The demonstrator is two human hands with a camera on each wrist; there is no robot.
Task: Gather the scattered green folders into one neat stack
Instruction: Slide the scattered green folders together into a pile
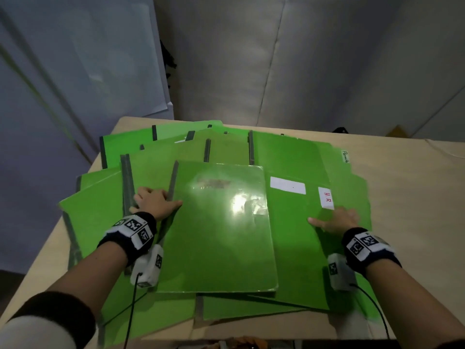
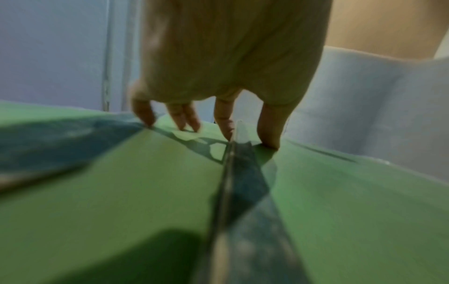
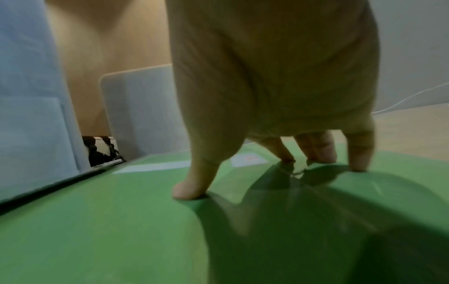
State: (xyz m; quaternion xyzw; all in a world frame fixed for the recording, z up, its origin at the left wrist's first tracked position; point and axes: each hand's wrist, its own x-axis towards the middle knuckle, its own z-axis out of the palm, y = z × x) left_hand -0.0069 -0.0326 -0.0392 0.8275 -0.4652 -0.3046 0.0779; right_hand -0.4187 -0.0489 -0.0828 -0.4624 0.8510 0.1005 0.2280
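Observation:
Several green folders with grey spines lie fanned and overlapping on a beige table point(image 1: 407, 197). A glossy green folder point(image 1: 219, 235) lies on top in the middle. My left hand point(image 1: 156, 200) rests at its grey spine point(image 1: 173, 180), thumb on the cover and fingers spread on the folder to its left point(image 1: 148, 172). In the left wrist view, the fingertips point(image 2: 226, 132) press down on either side of the spine point(image 2: 230, 163). My right hand point(image 1: 334, 220) presses its spread fingertips point(image 3: 189, 192) onto a folder with a white "HR" label point(image 1: 326, 197).
More green folders point(image 1: 90, 217) stick out at the left, at the back and under the front edge. One at the back right bears a "Permits" tab point(image 1: 346, 156). Bare table shows to the right. Grey partitions point(image 1: 302, 59) stand behind; a dark object point(image 1: 341, 130) sits at the far edge.

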